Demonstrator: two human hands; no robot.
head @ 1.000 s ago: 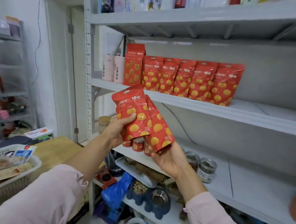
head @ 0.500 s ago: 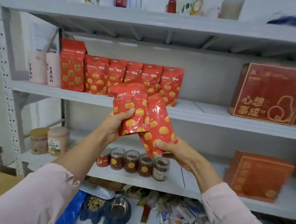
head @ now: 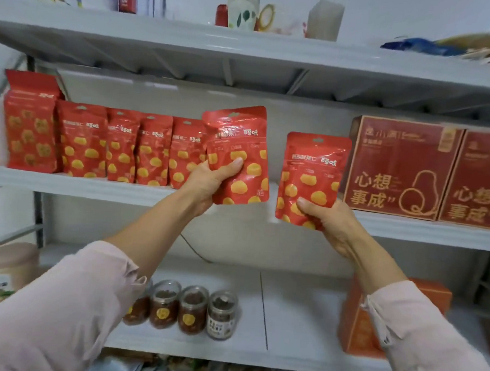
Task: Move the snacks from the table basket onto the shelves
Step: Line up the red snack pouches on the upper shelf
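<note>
left hand fingers pinch left pouch | right hand fingers pinch right pouch corner

We noted one open stretch on the middle shelf, between the row of red pouches on the left and the red boxes on the right. The upper shelf closed it overhead. On the lower shelf, bare board lay between the jars and the orange box, well apart.
</note>
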